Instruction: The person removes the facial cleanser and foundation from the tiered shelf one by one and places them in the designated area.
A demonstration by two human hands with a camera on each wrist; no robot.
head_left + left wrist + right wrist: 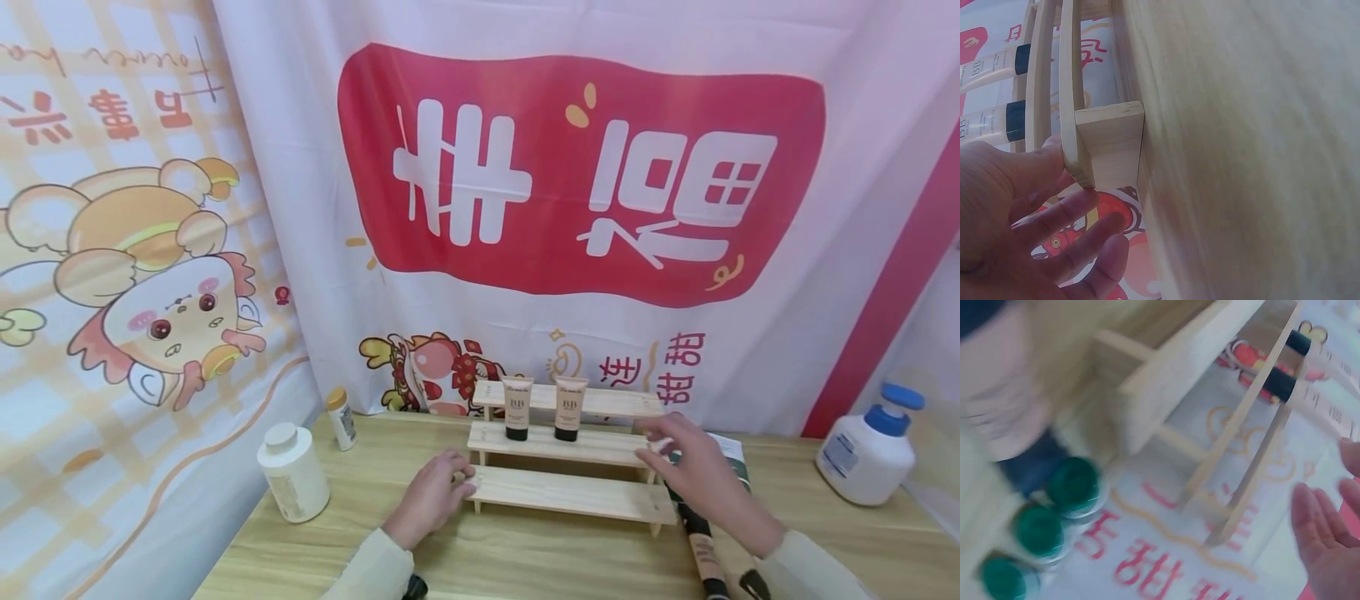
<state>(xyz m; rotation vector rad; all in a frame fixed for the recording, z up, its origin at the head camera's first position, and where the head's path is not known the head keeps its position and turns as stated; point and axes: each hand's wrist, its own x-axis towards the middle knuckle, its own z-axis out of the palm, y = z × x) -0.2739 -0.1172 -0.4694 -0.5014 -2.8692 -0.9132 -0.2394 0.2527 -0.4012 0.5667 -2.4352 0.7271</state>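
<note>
A three-tier wooden stand (570,492) stands on the table. Two beige BB cream tubes, a left one (517,410) and a right one (570,410), stand on their black caps on its middle tier. My left hand (435,493) is at the left end of the lowest tier. In the left wrist view the thumb (1035,167) and index finger pinch that board's corner, the other fingers spread below. My right hand (693,467) hovers by the stand's right end. Its fingers (1313,519) are apart from the wood in the right wrist view, holding nothing.
A white bottle (294,473) and a small orange-capped bottle (341,418) stand left. A blue-topped pump bottle (866,454) stands right. Beside the stand are a beige tube with a dark cap (705,554) and green-capped containers (1038,530). A printed cloth (585,333) hangs behind.
</note>
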